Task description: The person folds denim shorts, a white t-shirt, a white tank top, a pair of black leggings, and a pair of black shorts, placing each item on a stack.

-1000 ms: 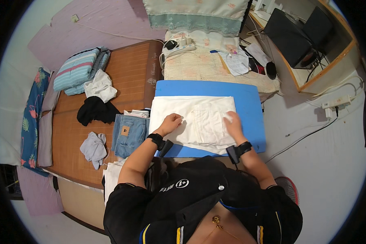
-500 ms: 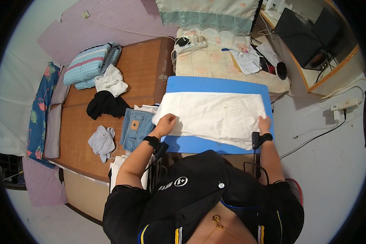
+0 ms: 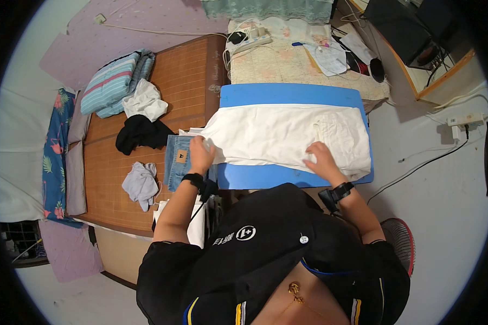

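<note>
White trousers (image 3: 271, 132) lie folded lengthwise across a blue board (image 3: 287, 93). A pocket shows toward their right end, and the left end narrows and hangs past the board's left edge. My left hand (image 3: 201, 154) is at that left end, fingers bent and closed on the cloth by the folded jeans (image 3: 177, 165). Over the near edge of the trousers, right of the middle, is my right hand (image 3: 324, 162), its thumb and fingers apart and nothing held in it. Both wrists wear black straps with small devices.
Left of the board, a brown mat-topped bed (image 3: 168, 86) carries a striped quilt (image 3: 111, 81), a white cloth (image 3: 145, 101), a black garment (image 3: 141, 134) and a crumpled grey garment (image 3: 140, 185). Beyond the board lie a power strip (image 3: 250, 43) and papers (image 3: 328, 58). A red-rimmed fan (image 3: 400, 244) stands at the right.
My right hand has left the right end of the trousers and moved left along the near edge. My left hand has shifted left to the trousers' end. A pocket now shows on top.
</note>
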### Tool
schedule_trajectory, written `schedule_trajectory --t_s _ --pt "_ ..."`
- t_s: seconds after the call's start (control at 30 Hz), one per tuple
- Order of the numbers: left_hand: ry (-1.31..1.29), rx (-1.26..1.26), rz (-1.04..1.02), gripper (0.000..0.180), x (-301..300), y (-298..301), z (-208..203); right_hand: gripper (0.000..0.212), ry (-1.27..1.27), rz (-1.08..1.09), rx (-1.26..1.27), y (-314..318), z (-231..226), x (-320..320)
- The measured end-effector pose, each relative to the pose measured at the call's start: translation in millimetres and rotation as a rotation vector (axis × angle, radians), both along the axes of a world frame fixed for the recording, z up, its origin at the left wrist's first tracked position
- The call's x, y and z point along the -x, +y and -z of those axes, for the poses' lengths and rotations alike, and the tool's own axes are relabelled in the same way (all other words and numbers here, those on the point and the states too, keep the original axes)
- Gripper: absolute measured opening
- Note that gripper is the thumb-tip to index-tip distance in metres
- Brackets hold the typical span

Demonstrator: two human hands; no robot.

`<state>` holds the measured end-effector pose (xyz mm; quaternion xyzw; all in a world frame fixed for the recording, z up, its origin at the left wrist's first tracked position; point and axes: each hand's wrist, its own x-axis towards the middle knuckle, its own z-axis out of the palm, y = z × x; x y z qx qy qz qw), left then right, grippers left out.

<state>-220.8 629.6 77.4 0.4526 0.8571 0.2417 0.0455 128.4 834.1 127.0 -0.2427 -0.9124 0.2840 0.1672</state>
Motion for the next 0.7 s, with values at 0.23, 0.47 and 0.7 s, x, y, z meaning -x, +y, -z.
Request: schedule_trajectory --t_s 0.23,0.47,0.7 --pt "-1.242 -0.077 -0.730 0.031 41 -8 43 0.016 -0.050 0.039 -0.117 -15 32 -5" --pt "-1.719 -0.477 -0.463 0.013 58 -16 81 0.010 -0.099 0.163 0.243 -8 23 -3" --pt "-1.016 -0.132 0.050 0.018 73 -23 78 0.022 -0.144 0.056 -0.045 -21 21 -11"
